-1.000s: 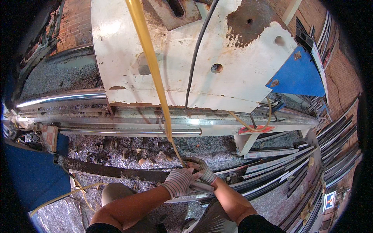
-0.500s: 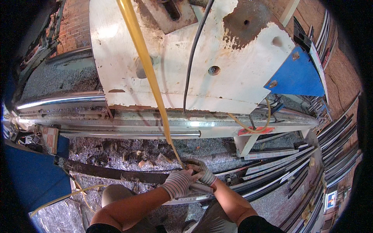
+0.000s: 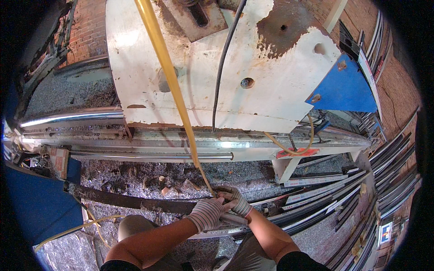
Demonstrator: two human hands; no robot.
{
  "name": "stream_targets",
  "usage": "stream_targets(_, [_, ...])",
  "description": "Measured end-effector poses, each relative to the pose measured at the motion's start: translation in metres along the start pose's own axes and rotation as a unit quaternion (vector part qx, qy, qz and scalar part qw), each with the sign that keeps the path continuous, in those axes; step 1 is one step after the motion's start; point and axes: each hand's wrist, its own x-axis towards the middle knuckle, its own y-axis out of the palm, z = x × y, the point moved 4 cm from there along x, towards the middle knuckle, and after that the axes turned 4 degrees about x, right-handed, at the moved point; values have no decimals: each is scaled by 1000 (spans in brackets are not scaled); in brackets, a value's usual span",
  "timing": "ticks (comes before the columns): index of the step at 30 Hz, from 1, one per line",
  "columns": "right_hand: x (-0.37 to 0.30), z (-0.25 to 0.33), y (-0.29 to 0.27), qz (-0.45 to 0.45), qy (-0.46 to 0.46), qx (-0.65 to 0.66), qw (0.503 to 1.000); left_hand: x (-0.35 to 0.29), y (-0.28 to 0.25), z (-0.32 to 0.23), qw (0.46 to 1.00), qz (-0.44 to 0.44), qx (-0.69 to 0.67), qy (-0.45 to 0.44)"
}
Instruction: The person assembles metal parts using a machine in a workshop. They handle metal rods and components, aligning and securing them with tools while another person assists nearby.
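Both my hands wear striped work gloves and meet low in the middle of the view. A yellow hose (image 3: 174, 92) hangs from the top edge, narrows partway down and runs in between my fingers. My right hand (image 3: 236, 201) is closed about the hose's lower end, its fingers bent over it. Pressed against it, my left hand (image 3: 207, 214) is closed on a grey cylindrical piece (image 3: 233, 220), which sticks out toward my right wrist. The joint between hose and cylinder is hidden by the gloves.
Ahead stands a large white machine panel (image 3: 194, 97) with chipped paint, a black cable (image 3: 221, 67) hanging across it. Below runs a metal rail (image 3: 158, 156). Long dark and white profiles (image 3: 325, 192) lie at right; a blue panel (image 3: 36, 203) stands at left.
The view has shifted very slightly. My hands stay together at the hose's lower end, with hardly any visible movement.
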Motion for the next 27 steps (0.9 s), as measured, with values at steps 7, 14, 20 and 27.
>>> stream_targets(7, [-15,34,15,-71,22,122,990,-3,-10,-3,1000,-18,-17,5])
stream_targets(14, [-10,46,2,-84,3,63,995,0,-15,-5,1000,-2,-14,8])
stream_targets(20, [-34,81,-6,-65,-11,22,998,-1,-17,-7,1000,11,-15,6])
stream_targets(27, [-74,159,15,-98,-92,61,989,6,-13,-8,999,30,-39,8])
